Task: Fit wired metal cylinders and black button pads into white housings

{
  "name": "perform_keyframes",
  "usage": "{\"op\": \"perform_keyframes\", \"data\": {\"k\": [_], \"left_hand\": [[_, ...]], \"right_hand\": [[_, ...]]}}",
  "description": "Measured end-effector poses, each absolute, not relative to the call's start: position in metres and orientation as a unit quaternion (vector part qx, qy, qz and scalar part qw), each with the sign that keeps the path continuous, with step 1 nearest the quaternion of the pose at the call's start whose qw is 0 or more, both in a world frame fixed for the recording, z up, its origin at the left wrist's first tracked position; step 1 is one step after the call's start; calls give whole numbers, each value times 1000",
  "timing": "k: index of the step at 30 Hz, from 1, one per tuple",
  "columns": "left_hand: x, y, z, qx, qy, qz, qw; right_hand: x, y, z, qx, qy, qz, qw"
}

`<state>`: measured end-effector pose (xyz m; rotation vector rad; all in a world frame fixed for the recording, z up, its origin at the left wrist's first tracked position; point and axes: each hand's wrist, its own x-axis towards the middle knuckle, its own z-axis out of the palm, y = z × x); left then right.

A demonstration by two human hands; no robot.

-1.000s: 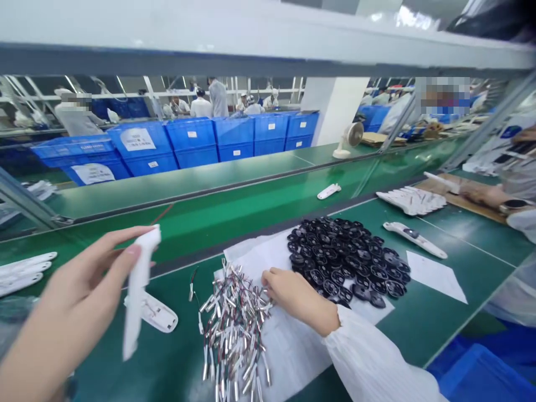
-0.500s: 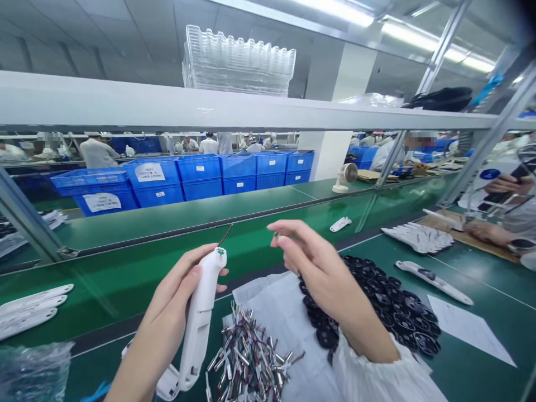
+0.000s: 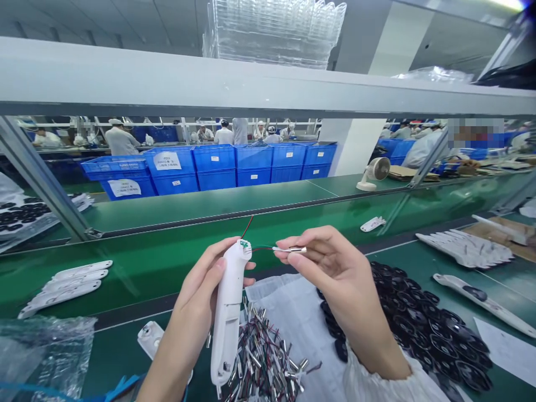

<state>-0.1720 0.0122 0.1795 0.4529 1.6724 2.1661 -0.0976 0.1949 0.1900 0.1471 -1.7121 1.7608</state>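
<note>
My left hand [image 3: 205, 285] is wrapped around a white plastic handle housing [image 3: 228, 312], held upright with its open top end away from me. Green and red wires show in that top opening, and one red wire sticks up from it. Between thumb and fingertips of my right hand [image 3: 335, 262] is a small wired metal cylinder [image 3: 299, 249], lying sideways. Thin dark, red and green wires [image 3: 263, 248] run between it and the top of the housing. Below my hands lies a heap of similar wired metal cylinders [image 3: 263, 357], partly hidden by the housing.
Many black round parts [image 3: 427, 324] lie right on a white sheet [image 3: 285, 301]. White housings [image 3: 71, 285] are lined up left, others [image 3: 464, 248] at right. A clear plastic bag [image 3: 50, 352] is front left. A shelf [image 3: 251, 84] spans above; blue bins [image 3: 213, 167] and people stand beyond.
My right hand has come closer to the housing's top; the metal cylinder and its wires now show clearly. The view has shifted, so the bench and both hands sit differently in the picture.
</note>
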Motion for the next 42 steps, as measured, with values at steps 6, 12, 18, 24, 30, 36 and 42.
{"op": "perform_keyframes", "data": {"k": [6, 12, 18, 24, 30, 36, 42], "left_hand": [[-172, 8, 183, 139, 589, 779, 165], [-174, 7, 183, 149, 591, 776, 162], [-174, 5, 183, 163, 593, 771, 167], [-174, 5, 184, 178, 605, 757, 173], [-173, 9, 180, 226, 674, 694, 113], [-170, 14, 177, 318, 710, 626, 57], [-168, 16, 177, 313, 681, 655, 97]], "right_hand": [[-104, 205, 182, 15, -771, 586, 250], [-105, 210, 179, 50, -831, 504, 230], [-108, 214, 176, 81, -851, 450, 259], [-112, 216, 171, 90, -864, 395, 298], [-110, 202, 174, 67, -854, 407, 316], [-111, 188, 174, 53, -810, 475, 341], [-103, 198, 184, 79, -727, 636, 245]]}}
